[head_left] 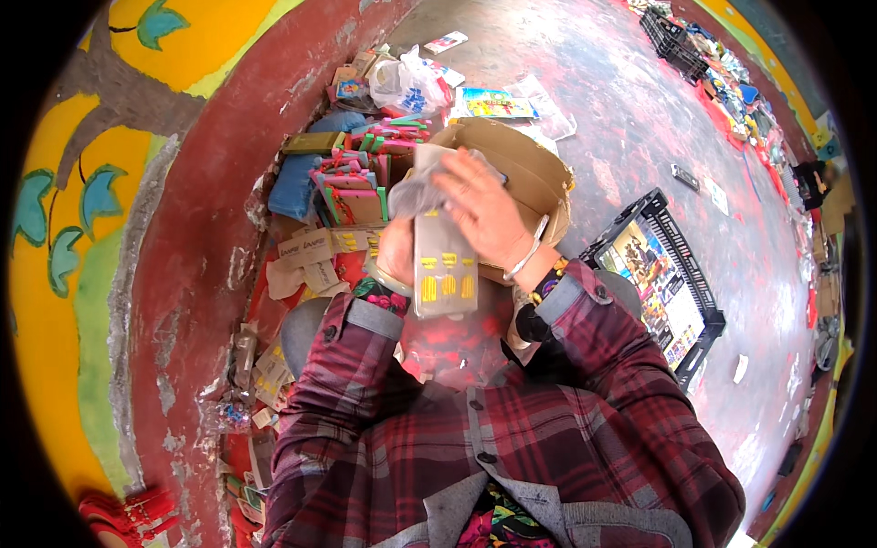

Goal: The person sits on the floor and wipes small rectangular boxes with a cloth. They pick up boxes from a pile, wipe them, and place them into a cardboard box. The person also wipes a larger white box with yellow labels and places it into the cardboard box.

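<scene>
A flat, see-through pack (444,297) with rows of yellow shapes hangs upright in front of my lap. My left hand (396,248) is closed on its left edge, with the fingertips hidden behind it. Across the pack's upper end lies a crumpled greyish cloth (426,161). My right hand (489,210) presses the cloth onto the pack, fingers bent over it and slightly blurred. Just beyond my hands stands an open cardboard box (546,178), its inside partly hidden by my right hand.
Pink-and-green edged items (356,196), a blue bundle (294,185) and loose cards (306,247) crowd the left side by the red wall base. A white plastic bag (408,84) lies farther off. To the right is a black crate (660,283) with printed sheets inside.
</scene>
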`<move>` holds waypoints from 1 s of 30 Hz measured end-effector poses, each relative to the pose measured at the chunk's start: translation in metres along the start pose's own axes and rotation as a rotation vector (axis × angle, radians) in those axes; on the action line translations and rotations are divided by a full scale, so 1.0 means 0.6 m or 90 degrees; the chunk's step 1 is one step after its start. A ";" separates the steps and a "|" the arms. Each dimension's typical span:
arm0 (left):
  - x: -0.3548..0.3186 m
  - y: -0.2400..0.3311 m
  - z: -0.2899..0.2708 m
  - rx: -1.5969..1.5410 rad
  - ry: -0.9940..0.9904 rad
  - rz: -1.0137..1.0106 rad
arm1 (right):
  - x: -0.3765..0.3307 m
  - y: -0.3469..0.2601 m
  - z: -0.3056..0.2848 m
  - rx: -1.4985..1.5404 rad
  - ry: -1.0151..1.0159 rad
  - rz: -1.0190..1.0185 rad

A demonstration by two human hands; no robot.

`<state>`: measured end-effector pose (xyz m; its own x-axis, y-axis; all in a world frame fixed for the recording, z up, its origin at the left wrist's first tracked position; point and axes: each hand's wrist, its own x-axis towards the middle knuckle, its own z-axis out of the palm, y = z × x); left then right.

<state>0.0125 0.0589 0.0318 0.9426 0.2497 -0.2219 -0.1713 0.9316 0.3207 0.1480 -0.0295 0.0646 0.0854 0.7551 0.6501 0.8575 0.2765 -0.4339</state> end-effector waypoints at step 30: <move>-0.025 0.022 0.045 0.338 0.099 0.162 | -0.044 0.025 0.037 1.054 0.078 0.666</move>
<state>0.0037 0.0606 0.0641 0.8313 0.5199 -0.1964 -0.1817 0.5881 0.7881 0.1477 -0.0323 0.0270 0.2508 0.9460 -0.2053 -0.7772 0.0703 -0.6253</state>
